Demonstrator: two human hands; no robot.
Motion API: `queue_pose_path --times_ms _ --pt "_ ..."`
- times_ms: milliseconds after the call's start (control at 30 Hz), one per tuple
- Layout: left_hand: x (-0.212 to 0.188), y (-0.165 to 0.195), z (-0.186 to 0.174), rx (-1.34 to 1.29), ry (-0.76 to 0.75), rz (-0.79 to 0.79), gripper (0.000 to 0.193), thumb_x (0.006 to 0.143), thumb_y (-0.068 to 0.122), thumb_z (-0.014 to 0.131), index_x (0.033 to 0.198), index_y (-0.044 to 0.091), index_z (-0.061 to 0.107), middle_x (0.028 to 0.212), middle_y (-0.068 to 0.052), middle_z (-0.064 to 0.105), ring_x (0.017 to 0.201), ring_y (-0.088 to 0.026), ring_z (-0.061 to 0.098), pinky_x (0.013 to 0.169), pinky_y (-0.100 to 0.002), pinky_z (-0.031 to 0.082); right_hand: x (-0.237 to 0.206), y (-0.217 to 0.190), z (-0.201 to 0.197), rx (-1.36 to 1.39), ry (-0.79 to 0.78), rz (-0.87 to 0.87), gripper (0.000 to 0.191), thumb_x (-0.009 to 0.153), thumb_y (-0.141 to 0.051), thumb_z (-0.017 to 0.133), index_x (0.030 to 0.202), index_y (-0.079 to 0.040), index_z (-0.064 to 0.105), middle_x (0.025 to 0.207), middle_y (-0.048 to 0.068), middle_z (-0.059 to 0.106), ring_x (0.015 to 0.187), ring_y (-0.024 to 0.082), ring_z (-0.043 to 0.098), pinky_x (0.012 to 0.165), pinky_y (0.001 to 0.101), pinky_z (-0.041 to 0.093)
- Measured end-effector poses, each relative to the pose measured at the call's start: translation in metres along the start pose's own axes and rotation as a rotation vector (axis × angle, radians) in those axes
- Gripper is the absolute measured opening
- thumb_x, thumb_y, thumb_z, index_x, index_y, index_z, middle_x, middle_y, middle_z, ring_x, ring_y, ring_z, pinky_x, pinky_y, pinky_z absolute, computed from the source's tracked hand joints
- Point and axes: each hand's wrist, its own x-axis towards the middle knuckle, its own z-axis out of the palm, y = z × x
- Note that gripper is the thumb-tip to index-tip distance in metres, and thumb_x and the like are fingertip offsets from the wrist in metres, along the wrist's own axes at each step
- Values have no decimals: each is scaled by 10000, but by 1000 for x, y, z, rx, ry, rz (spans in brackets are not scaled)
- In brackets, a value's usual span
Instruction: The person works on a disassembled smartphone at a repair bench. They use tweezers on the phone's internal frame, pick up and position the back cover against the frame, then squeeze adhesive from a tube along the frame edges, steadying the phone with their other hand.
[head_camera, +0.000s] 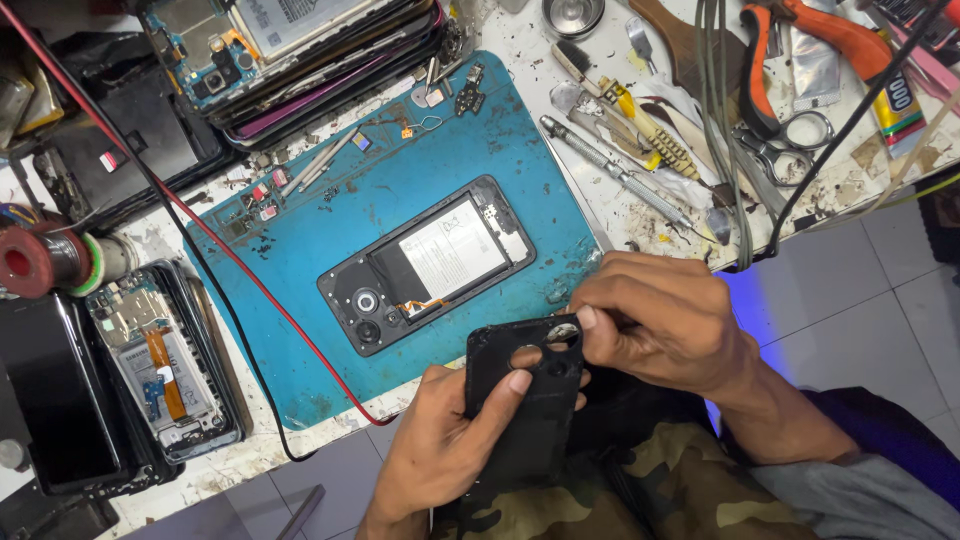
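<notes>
Our left hand (440, 440) grips the black phone cover (520, 410) to keep it steady, while our right hand (655, 320) pinches its top corner above the open phone (425, 262) on the blue mat (300, 250).

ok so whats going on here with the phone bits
A person holds a black phone back cover over their lap. The left hand grips it from below, while the right hand pinches at its camera cutout end. On the blue work mat lies an opened phone with its battery showing. Tools, scissors and stacked phone parts lie around it.
</notes>
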Motion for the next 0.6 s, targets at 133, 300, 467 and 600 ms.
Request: queue_pose_path --times_ms 133,300,467,600 --pt "1 4 0 -35 26 -5 300 1047 78 522 1265 -80 653 1040 -172 814 928 -215 802 815 -320 657 12 -6 -17 -10 -174 -15 109 923 -41 722 984 43 689 860 100 696 739 220 691 651 339 537" --pt "-1 11 1 264 51 -30 315 1011 115 565 1281 -9 673 956 -121 842 782 -178 816 684 -282 645 22 -18 -33 -331 -332 -222 208 841 -90 784 969 51 703 856 106 679 751 277 661 679 399 541" --pt "-3 10 5 347 83 102 288 1029 108 579 1265 -14 689 996 -119 833 813 -181 794 718 -288 620 24 -7 -22 -208 -248 -144 138 806 -31 791 884 30 695 746 88 652 658 242 642 615 362 519" --pt "-2 4 2 70 34 59 302 1054 93 540 1295 -40 663 1035 -148 815 922 -202 801 816 -304 654 13 5 -21 62 -199 151 63 818 8 729 882 10 725 780 71 733 671 154 723 616 270 568"
